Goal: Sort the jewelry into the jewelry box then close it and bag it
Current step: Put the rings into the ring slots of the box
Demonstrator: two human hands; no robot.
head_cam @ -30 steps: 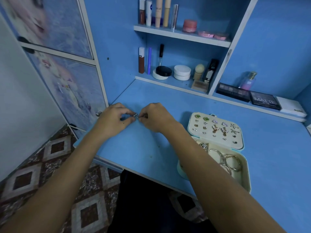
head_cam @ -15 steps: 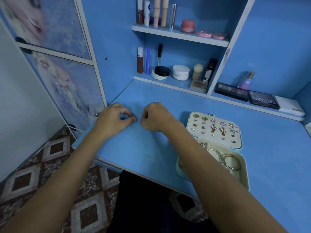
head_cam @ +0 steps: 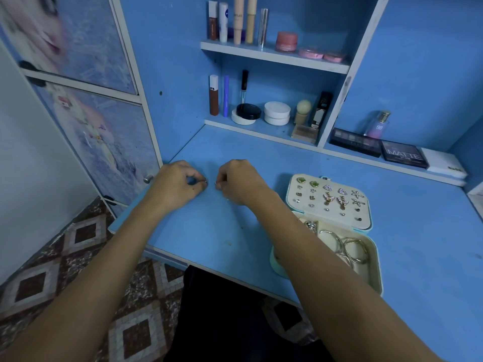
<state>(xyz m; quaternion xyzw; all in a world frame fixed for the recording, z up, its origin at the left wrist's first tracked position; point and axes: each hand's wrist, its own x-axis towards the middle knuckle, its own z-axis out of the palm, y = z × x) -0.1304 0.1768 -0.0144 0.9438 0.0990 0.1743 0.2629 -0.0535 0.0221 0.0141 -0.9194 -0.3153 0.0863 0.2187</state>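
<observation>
A cream jewelry box lies open on the blue desk at the right. Its raised lid panel carries several stud and butterfly earrings. Several silver and gold bangles lie in its lower tray. Over the desk's left part my left hand pinches a small silver piece at its fingertips. A short gap away, my right hand has its fingers curled, pinching another tiny silver piece. My right forearm hides the box's left side.
Shelves behind the desk hold lipsticks, tubes, jars and a sponge. Eyeshadow palettes and a perfume bottle line the back ledge at the right. A cabinet door with a knob stands left of the desk edge.
My two hands, joined at the fingertips a second ago, have drawn apart, each keeping a small silver piece. The box has not moved.
</observation>
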